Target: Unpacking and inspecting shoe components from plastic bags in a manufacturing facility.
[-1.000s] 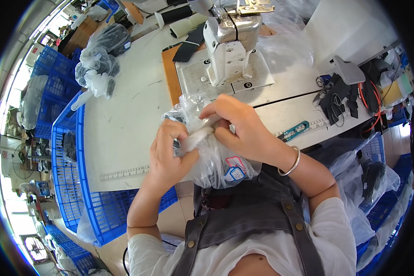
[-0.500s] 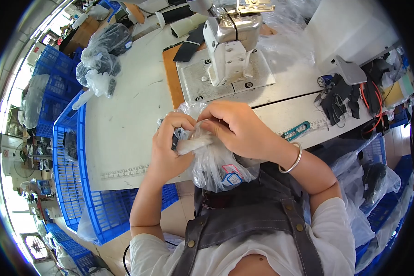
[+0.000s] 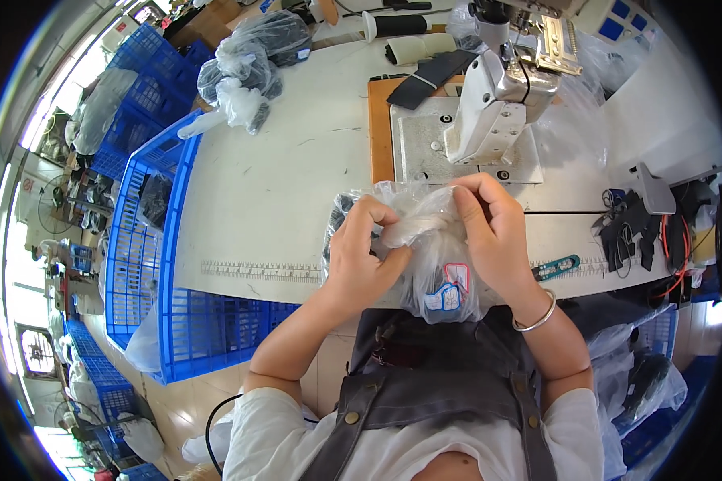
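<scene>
You have the clear plastic bag (image 3: pixel 425 276) at the near edge of the worktop (image 3: pixel 297 200), in front of the metal bed of the sewing machine (image 3: pixel 489 120), with its lower part reaching past that edge toward your grey apron (image 3: pixel 433 397); whether the worktop bears any of its weight you cannot tell from this view. Your left hand (image 3: pixel 359 256) is curled, thumb below and forefinger above, closed on the twisted neck (image 3: pixel 417 229) of the bag. Your right hand (image 3: pixel 493 232) pinches a gathered end of the film between thumb and forefinger, up and to the right of that twist. Something dark shows through the film by your left knuckles, but its kind is hard to make out. The front of the bag bears a red-outlined label (image 3: pixel 457 275) and a blue-outlined label (image 3: pixel 444 298). Expect the film to be thin, limp and slippery, probably light, and prone to stretch or tear if you pull hard on a single layer. The bunched neck looks like the firmest place to hold, since several layers lie together there; the loose end likely wants a flat fingertip pinch rather than nails. Along the worktop's near edge, the teal thread snips (image 3: pixel 557 267) lie just beside your right wrist, and a printed ruler strip (image 3: pixel 261 271) runs to the left of your left hand.
</scene>
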Tool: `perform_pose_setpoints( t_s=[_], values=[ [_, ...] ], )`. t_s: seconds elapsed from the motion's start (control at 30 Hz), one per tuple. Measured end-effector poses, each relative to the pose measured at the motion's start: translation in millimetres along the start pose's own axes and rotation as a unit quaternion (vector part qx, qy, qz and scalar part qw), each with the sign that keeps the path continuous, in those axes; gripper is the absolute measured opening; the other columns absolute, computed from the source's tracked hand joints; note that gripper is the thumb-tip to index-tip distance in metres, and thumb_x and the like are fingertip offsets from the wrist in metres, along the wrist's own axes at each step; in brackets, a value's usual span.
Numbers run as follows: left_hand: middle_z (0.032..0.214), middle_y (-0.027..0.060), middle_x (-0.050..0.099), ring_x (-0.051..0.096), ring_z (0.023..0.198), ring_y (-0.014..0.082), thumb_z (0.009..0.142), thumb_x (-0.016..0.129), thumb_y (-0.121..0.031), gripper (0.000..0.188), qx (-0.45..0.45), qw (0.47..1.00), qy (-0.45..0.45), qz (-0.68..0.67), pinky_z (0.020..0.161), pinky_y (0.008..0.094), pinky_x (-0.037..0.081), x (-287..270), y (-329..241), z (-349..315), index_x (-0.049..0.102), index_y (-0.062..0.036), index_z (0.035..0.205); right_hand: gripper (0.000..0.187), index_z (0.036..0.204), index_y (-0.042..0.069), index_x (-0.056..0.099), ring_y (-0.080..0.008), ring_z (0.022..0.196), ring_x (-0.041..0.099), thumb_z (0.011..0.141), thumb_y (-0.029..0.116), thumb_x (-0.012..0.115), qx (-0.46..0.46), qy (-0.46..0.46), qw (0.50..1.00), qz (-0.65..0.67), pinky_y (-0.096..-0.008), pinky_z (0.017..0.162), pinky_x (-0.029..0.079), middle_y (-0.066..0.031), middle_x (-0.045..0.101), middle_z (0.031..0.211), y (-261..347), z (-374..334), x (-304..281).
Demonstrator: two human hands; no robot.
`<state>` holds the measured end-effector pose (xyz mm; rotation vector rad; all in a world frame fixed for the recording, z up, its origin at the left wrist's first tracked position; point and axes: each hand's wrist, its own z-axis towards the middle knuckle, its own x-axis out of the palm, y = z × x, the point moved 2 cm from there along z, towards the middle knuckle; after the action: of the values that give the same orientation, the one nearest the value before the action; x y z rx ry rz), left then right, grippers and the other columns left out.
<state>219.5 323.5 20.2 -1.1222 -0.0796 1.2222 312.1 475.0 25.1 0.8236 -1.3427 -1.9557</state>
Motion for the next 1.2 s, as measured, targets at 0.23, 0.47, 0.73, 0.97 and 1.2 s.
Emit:
perform_pose_setpoints(
  t_s=[0.23, 0.47, 0.73, 0.97, 1.2],
  values=[
    [0.063, 0.0061, 0.046, 0.044, 0.055, 0.0193, 0.062, 0.075, -0.001, 0.034, 0.09, 0.984, -0.077, 0.133, 0.052, 0.0289, 0.038, -4.5, -8.8, 13.2, 0.045, -0.004, 0.077, 0.016, 0.094, 0.002, 0.058, -0.0013, 0.055, 0.044, 0.097, 0.017, 0.051, 0.089, -0.061, 0.974, 0.197, -0.0178, 0.049, 0.036, 0.0026, 0.056, 0.072, -4.8, -7.6, 3.9],
    [0.086, 0.0097, 0.058, 0.057, 0.083, 0.0308, 0.061, 0.076, -0.005, 0.046, 0.068, 0.995, 0.052, -0.048, 0.075, 0.0354, 0.045, -1.5, -5.1, 6.6, 0.048, -0.0062, 0.097, 0.016, 0.095, 0.004, 0.057, 0.0002, 0.05, 0.038, 0.098, 0.018, 0.049, 0.131, -0.025, 0.965, 0.224, -0.0172, 0.044, 0.03, 0.0064, 0.049, 0.067, -12.1, 6.6, -4.7],
    [0.083, 0.0086, 0.059, 0.056, 0.071, 0.0164, 0.066, 0.071, 0.006, 0.036, 0.118, 0.989, -0.002, 0.085, 0.067, 0.0286, 0.047, 2.9, 9.9, 0.6, 0.046, -0.0045, 0.09, 0.015, 0.086, 0.002, 0.06, -0.0072, 0.063, 0.044, 0.082, 0.015, 0.067, -0.183, 0.054, 0.967, -0.168, -0.0219, 0.054, 0.035, -0.0039, 0.058, 0.088, 17.7, 10.8, -33.3],
    [0.075, 0.0101, 0.06, 0.052, 0.06, 0.02, 0.066, 0.071, 0.006, 0.032, 0.14, 0.974, -0.042, 0.171, 0.058, 0.0261, 0.043, 0.6, 8.6, 6.6, 0.043, -0.005, 0.077, 0.034, 0.113, 0.005, 0.054, -0.0113, 0.07, 0.057, 0.082, 0.014, 0.066, -0.092, 0.087, 0.99, -0.057, -0.0233, 0.058, 0.046, -0.0044, 0.063, 0.088, 3.5, 14.1, -25.5],
    [0.104, 0.015, 0.063, 0.057, 0.102, 0.0328, 0.056, 0.069, 0.004, 0.038, 0.097, 0.992, 0.085, 0.008, 0.085, 0.0395, 0.046, -17.9, 1.1, 5.4, 0.055, -0.0041, 0.09, 0.027, 0.112, 0.0, 0.056, -0.0163, 0.104, 0.06, 0.096, 0.019, 0.048, 0.189, -0.031, 0.906, 0.377, -0.0303, 0.079, 0.052, -0.0098, 0.061, 0.11, -21.7, 14.6, -37.7]
  ],
)
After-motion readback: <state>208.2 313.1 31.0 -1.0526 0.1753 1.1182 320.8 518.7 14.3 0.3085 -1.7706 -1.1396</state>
